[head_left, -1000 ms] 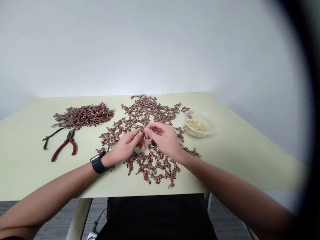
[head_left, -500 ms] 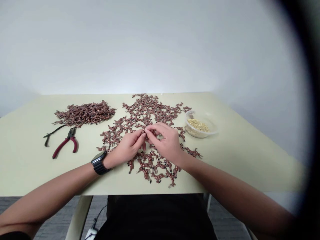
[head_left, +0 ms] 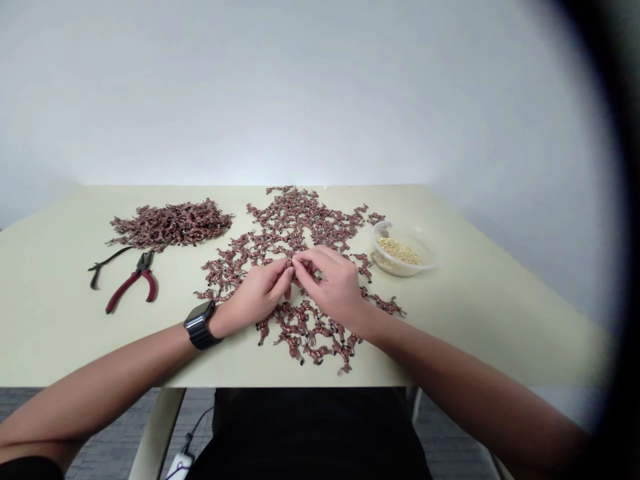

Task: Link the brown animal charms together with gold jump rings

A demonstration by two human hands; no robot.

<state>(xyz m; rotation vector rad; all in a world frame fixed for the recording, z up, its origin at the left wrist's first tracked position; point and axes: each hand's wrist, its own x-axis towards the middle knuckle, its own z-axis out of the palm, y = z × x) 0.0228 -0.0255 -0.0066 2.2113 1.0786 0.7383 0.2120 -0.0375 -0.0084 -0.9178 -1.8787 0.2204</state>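
My left hand (head_left: 261, 288) and my right hand (head_left: 334, 283) meet over the middle of the table, thumbs and fingers pinched together at the tips. A small brown animal figurine (head_left: 289, 263) shows as a dark bit in the left fingers, mostly hidden by them. Whatever the right fingertips pinch is too small to make out. Under and around both hands many brown, horse- or deer-like figurines (head_left: 320, 330) lie spread out.
At the back left is a dense heap of brown figurines (head_left: 170, 225). In front of it lie red-handled pliers (head_left: 133, 283) and a thin black tool (head_left: 105, 267). To the right stands a clear plastic bowl (head_left: 427, 260) with small gold-coloured pieces (head_left: 399, 250).
Both hands keep almost the same pinch at the same spot. The whole view has shifted very slightly.
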